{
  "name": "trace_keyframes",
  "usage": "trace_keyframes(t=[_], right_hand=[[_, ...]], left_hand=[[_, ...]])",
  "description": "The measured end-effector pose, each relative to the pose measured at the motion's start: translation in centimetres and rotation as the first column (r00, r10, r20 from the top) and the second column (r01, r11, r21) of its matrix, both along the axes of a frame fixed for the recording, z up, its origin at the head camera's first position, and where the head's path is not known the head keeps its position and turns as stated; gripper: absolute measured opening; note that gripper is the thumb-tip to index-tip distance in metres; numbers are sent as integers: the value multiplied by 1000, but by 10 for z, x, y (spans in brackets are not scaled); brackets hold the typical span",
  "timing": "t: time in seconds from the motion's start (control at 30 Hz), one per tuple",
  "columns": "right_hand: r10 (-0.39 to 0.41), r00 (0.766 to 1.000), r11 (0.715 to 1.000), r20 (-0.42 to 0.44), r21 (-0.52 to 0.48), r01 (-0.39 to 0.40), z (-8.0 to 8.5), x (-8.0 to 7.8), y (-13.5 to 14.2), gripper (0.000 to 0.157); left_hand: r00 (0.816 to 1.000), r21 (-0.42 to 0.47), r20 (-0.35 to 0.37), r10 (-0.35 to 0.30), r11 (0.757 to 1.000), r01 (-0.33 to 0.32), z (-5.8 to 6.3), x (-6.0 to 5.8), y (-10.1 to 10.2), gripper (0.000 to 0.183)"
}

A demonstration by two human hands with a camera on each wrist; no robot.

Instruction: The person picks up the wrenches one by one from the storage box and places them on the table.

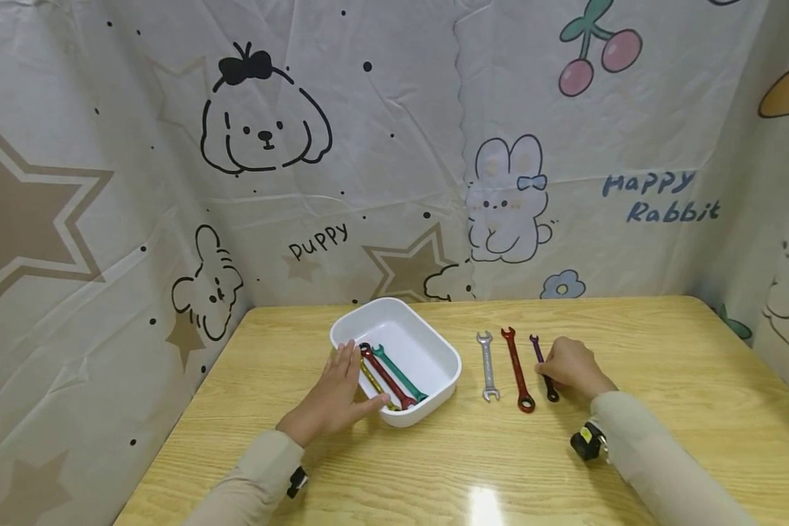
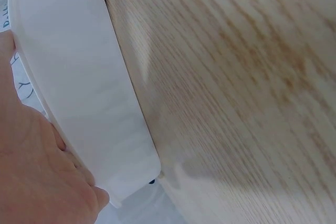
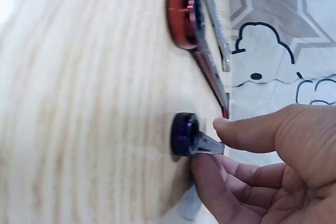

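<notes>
My right hand [image 1: 573, 365] pinches a small purple combination wrench [image 3: 184, 135] between thumb and forefinger, its ring end pointing toward me on the table. Left of it lies a longer red combination wrench [image 1: 516, 369], then a silver open-ended wrench [image 1: 488, 369], roughly side by side. With fairly straight fingers, my left hand [image 1: 332, 398] rests on the left rim of a white plastic tray [image 2: 84, 77]. Inside that tray are a green wrench [image 1: 399, 372], another red wrench [image 1: 386, 374] and a yellow wrench [image 1: 371, 377] partly hidden by the tray wall and hand.
The wood-grain table [image 1: 421, 467] ends at a cartoon-print cloth [image 1: 394, 183] behind it and at both sides. A black wrist device [image 1: 588, 441] sits by the right cuff, another [image 1: 297, 482] by the left.
</notes>
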State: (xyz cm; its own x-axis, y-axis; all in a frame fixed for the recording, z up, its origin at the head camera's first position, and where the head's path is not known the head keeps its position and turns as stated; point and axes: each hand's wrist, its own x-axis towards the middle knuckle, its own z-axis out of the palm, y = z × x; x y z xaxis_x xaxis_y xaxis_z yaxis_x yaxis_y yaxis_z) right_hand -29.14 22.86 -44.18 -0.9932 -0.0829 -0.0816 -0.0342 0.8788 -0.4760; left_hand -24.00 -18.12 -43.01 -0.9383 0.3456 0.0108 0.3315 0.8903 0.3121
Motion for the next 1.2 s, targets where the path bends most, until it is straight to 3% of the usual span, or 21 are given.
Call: trace_keyframes(t=[0.23,0.53,0.9,1.2], right_hand=[[-19,999,999,-40,-50,17,9,-2,0,36],[4,998,995,-62,-97,-10,44,-3,-20,30],[66,991,981,-117,-172,-86,84,-2,-75,32],[150,981,970,-127,-174,-170,98,0,-127,28]], left_hand=[[1000,-8,-4,1,1000,-1,-1,0,-1,110],[1000,2,-11,-5,1000,5,-1,-1,0,106],[1000,6,-18,-6,1000,6,-1,1,0,105],[1000,9,-13,-4,1000,4,-1,1,-1,106]])
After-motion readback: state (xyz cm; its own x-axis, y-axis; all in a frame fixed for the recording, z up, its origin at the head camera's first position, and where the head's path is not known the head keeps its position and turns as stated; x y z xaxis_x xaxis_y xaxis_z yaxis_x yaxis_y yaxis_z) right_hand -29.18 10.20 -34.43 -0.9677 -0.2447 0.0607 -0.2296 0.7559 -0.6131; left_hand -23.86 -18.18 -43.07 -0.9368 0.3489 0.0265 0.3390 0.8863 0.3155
